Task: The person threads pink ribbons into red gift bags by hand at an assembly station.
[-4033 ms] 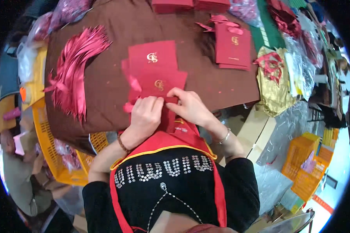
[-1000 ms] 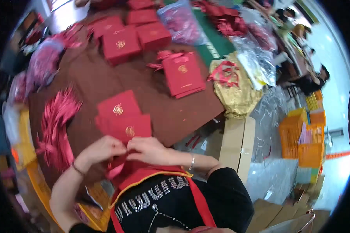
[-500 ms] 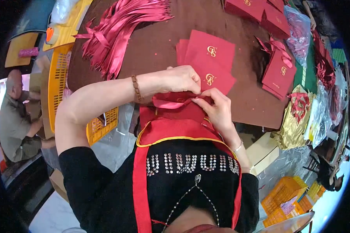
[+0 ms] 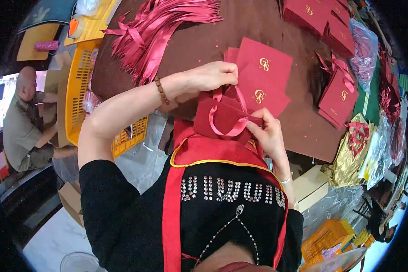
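A small dark red paper gift bag (image 4: 203,119) is held upright against my red apron. Its far ribbon handle (image 4: 241,99) rises to my left hand (image 4: 216,76), whose fingers are pinched together on it above the bag's mouth. The near ribbon handle (image 4: 215,124) hangs in a loop on the bag's front. My right hand (image 4: 268,131) grips the bag's right upper edge, thumb on the near side. Just beyond my hands, flat red bags (image 4: 265,75) with gold print lie overlapping on the brown tabletop (image 4: 190,52).
A heap of pink-red ribbons (image 4: 154,31) covers the far left. More red bags (image 4: 340,97) with ribbons lie at right, and stacks (image 4: 315,18) stand at far right. A yellow crate (image 4: 79,95) is beside the table's left edge, where a person (image 4: 25,122) sits. Gold wrapping (image 4: 349,156) hangs at right.
My left hand has moved up from the bag's mouth, drawing the far ribbon out into a loop. The near ribbon loop now hangs over the bag's front. The view has shifted slightly.
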Demonstrator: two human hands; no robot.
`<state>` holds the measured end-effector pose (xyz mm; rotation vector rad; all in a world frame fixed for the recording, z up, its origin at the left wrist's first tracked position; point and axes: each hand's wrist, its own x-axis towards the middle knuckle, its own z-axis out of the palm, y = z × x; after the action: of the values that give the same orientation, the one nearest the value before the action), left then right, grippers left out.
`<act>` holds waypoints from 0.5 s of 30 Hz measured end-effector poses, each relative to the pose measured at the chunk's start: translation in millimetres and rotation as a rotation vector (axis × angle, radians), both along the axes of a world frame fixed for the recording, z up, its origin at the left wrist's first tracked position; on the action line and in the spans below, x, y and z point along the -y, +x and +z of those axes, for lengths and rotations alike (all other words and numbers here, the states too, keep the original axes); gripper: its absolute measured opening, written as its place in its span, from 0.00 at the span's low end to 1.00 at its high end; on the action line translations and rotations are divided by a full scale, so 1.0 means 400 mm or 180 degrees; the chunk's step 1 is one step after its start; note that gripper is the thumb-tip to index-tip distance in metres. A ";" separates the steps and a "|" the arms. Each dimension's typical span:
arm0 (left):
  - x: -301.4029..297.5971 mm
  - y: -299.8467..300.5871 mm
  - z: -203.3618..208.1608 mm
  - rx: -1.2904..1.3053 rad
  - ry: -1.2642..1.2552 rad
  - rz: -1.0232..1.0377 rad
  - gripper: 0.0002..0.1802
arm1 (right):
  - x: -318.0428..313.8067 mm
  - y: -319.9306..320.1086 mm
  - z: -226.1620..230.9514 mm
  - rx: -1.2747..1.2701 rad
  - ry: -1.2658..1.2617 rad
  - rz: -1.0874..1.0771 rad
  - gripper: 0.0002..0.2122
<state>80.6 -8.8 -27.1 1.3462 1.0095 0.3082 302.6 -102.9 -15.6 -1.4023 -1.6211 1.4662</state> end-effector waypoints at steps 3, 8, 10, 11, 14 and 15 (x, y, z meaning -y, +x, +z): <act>0.007 0.016 0.031 0.0161 -0.0375 0.0221 0.07 | -0.008 -0.004 -0.006 -0.0126 -0.0038 0.0063 0.06; -0.004 0.052 0.045 0.0129 0.0564 0.0713 0.07 | -0.013 -0.011 -0.002 0.0138 0.0372 0.0388 0.10; -0.023 0.067 0.058 0.0416 0.0442 0.1146 0.06 | -0.014 -0.018 0.009 0.0191 0.0493 0.0464 0.11; -0.038 0.074 0.064 0.0755 0.0310 0.1678 0.06 | -0.014 -0.019 0.013 0.0243 0.0610 0.0549 0.12; -0.051 0.074 0.062 0.1319 -0.0214 0.2016 0.05 | -0.021 -0.007 -0.011 0.0292 -0.0014 0.0545 0.12; -0.059 0.077 0.061 0.1191 0.0008 0.1867 0.06 | -0.025 0.001 -0.025 0.0302 0.0000 0.0540 0.12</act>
<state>111.6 14.6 -2.5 0.9198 1.0620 0.9639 303.1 -92.8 -25.8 -1.3817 -1.8383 1.5134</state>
